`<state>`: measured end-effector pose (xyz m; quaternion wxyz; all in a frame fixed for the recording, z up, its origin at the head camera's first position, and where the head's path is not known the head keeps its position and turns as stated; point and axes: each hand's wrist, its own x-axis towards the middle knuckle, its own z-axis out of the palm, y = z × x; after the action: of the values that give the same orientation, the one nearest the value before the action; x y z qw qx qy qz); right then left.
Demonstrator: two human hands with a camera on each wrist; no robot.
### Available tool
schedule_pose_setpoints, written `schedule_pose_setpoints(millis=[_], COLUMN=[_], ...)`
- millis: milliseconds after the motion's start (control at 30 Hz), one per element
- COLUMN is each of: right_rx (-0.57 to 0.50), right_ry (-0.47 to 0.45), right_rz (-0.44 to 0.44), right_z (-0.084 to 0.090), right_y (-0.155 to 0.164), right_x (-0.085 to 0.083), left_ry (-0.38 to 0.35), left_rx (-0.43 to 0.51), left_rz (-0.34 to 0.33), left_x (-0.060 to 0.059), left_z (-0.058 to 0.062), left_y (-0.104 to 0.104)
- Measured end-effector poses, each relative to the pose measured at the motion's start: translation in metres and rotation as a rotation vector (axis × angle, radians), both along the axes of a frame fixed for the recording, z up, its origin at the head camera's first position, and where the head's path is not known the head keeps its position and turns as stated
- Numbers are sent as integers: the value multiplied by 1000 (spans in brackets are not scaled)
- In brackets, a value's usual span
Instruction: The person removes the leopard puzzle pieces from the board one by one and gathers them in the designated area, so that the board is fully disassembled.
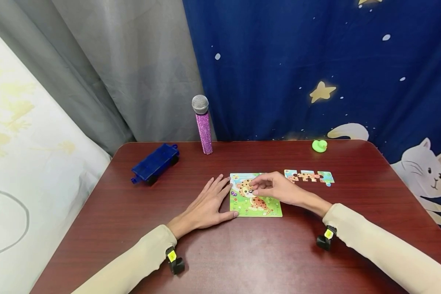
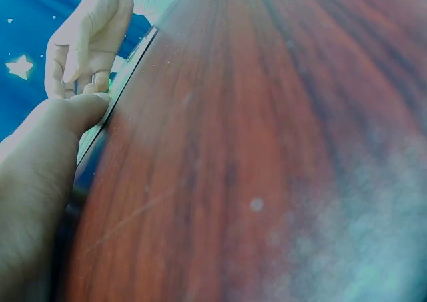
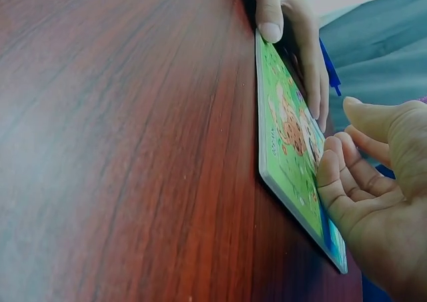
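Note:
A square jigsaw puzzle (image 1: 242,208) with a spotted leopard cub on green grass lies flat on the table. My left hand (image 1: 210,203) rests palm down at its left side, fingers spread along the edge and thumb at the near left corner. Over the puzzle's upper part is my right hand (image 1: 279,188), its fingers bent towards the picture. In the right wrist view, the thumb (image 3: 367,117) stands apart from those fingers and no piece shows between them. Several joined-looking puzzle pieces (image 1: 308,176) lie to the right, partly behind the right hand.
A blue toy wagon (image 1: 156,162) stands at the table's left. At the back, a microphone (image 1: 204,128) with a glittery pink handle stands upright. A green toy duck (image 1: 319,146) sits near the far right edge. Curtains hang behind the brown table (image 1: 220,253).

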<state>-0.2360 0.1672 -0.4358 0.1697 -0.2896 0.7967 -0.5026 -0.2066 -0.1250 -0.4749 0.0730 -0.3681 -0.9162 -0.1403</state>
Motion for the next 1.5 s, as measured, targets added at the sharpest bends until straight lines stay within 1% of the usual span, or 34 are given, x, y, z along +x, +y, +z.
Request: schedule_pose_setpoints(millis=[167,400,600,733,1033,1167,1300,1500], right_rx=[33,117,139,151,184,201,197,209], right_ry=[25,89,86,95,120,117,118,165], right_rz=[-9,-81,-109,-119,-139,-151,-145,-135], right_z=[-5,-8,-8,-6,-4,-3,-1,-2], right_y=[-5,-15,-21,-23,-28,-30,-31,-31], right_x=[-1,-2,1,3,5,5,7,8], left_ry=[5,7,1,-7,5,9,14,14], left_rx=[-4,-15,-12,-11,3,-2,-8,-5], left_rz=[-1,1,2,4,2,-1,-1,2], left_x=[0,1,1,1,0,0,0,-1], left_z=[0,0,0,-1,-1,0,0,0], left_y=[0,0,0,0,0,0,0,0])
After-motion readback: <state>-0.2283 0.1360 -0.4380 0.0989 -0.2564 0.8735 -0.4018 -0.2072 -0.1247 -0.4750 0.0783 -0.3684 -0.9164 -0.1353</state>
